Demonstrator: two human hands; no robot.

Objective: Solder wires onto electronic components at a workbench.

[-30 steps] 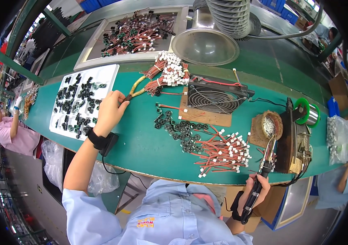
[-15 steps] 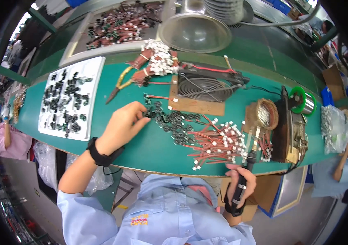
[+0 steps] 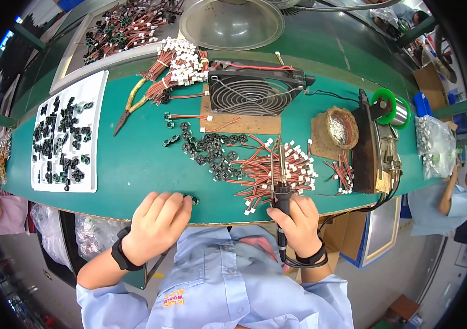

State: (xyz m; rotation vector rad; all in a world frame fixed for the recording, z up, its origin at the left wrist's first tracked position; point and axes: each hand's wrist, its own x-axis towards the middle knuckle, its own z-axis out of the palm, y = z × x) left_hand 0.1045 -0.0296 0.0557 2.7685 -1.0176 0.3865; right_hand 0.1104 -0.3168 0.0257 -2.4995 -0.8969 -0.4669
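My right hand (image 3: 301,223) grips the black handle of a soldering iron (image 3: 281,189) at the front edge of the green table (image 3: 134,170). The iron's tip points away from me over a heap of red wires with white connectors (image 3: 293,164). My left hand (image 3: 156,222) lies palm down on the front edge, fingers loosely together. Its fingertips touch one small black component (image 3: 194,200). A loose pile of similar black components (image 3: 211,153) lies just beyond, between both hands.
A white tray of black parts (image 3: 41,164) sits at left, yellow-handled pliers (image 3: 128,108) behind it. A black fan (image 3: 252,90) on cardboard, a metal bowl (image 3: 230,24), a brass-wool cleaner (image 3: 340,127), an iron stand (image 3: 373,148) and a green solder spool (image 3: 387,107) stand farther back and right. Other people sit at both sides.
My left hand let go of the pliers at the back left, reached to the black pile, then drew back to the front edge. My right hand brought the soldering iron up over the wires.
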